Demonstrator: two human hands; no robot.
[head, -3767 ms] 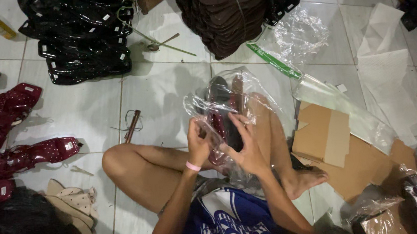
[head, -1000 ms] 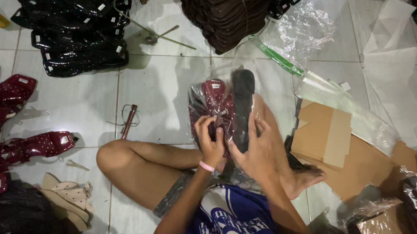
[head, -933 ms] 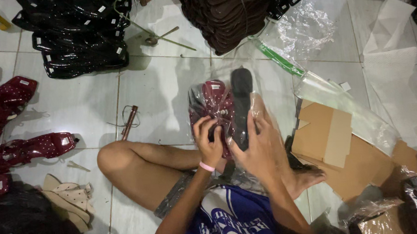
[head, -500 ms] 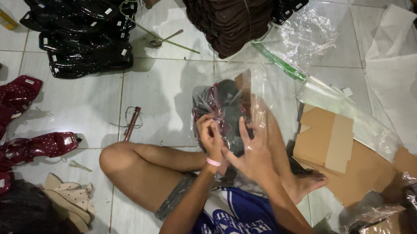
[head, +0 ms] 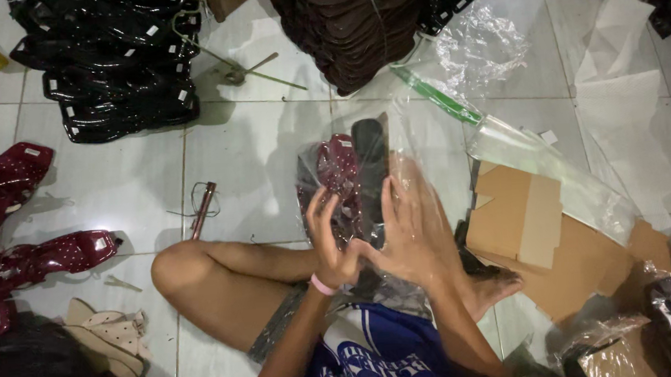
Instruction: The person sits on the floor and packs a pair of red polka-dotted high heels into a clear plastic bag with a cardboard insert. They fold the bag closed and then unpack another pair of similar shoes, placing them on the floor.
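**A pair of shoes half into its bag**

I sit cross-legged on the pale tiled floor with a clear, crinkly plastic bag held up over my lap. My left hand, a pink band on its wrist, pinches the bag where a dark red, shiny sandal shows through the film, steadying it from that side. My right hand is spread with fingers open, its palm pressed against the bag beside a black shoe sole that stands on end next to the red one; whether it grips the sole I cannot tell. Held upright like this, the two lie flat together inside.

Around me: rows of glossy black sandals at top left, a stack of dark brown soles ahead, more red sandals to my left, flattened brown cardboard and loose clear bags to my right.
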